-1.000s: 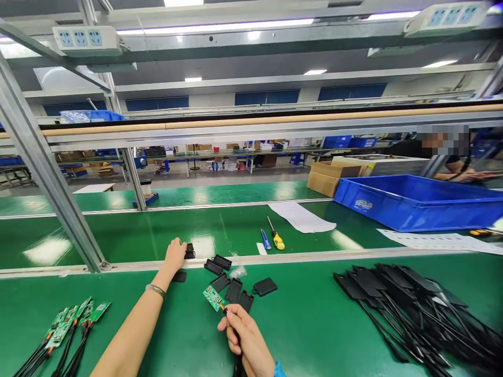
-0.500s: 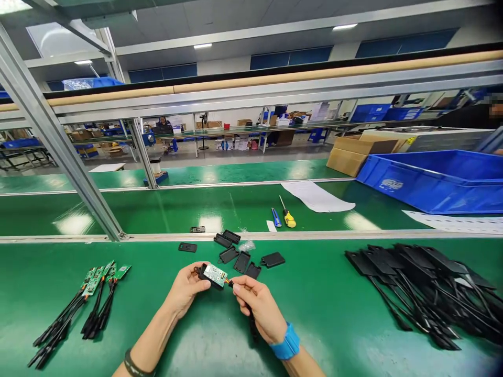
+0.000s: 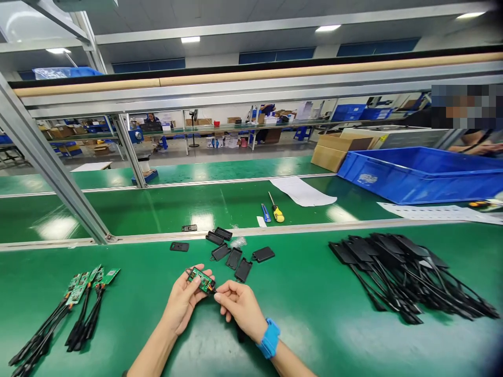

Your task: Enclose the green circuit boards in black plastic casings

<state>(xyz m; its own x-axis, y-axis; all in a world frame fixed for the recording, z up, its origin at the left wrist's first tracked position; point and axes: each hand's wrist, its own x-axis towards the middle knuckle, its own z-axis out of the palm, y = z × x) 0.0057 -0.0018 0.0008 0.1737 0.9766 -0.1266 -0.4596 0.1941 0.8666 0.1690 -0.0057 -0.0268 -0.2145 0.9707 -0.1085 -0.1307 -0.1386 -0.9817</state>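
My left hand [image 3: 184,302] is closed around a green circuit board [image 3: 201,280], its thumb on the board's face. Dark casing edges show at the board's rim, but I cannot tell how the board sits in it. Small coloured wires run from the board's right end to a black cable. With thumb and forefinger my right hand [image 3: 240,308] pinches this cable beside the board; a dark stretch of it hangs beneath the hand. Just beyond the hands lie several black plastic case halves [image 3: 243,269], some with their hollow side up.
Boards with black cables [image 3: 80,288] lie at left. A heap of black cased units with cables [image 3: 387,256] is at right. Behind the ledge are a yellow screwdriver [image 3: 278,213], a blue cutter [image 3: 266,212], paper [image 3: 302,192] and a blue bin [image 3: 401,180]. A co-worker is at far right.
The circuit board has been turned in my hands, from a pale, labelled face to a green one with parts on it. My view has swung slightly right.
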